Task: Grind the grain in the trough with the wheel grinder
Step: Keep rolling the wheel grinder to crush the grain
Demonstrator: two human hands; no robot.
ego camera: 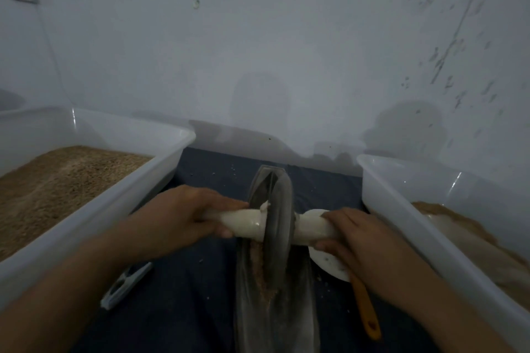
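While your left hand [175, 215] and right hand [358, 238] curl their fingers around the wheel grinder [276, 226] handle, you're mid-grind; next, roll it toward you over the grain [262, 275] in the trough [301, 304].

The trough [275, 309] runs off the bottom edge, and the right hand [358, 241] hides part of a white dish [329, 265].

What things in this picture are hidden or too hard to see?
Head view only:
- Round white dish: mostly hidden under the right hand.
- Long dark metal trough: near end cut off by the bottom edge.
- Pale clip-like object: too dim to identify.
- Orange handle: its head hidden by the right forearm.
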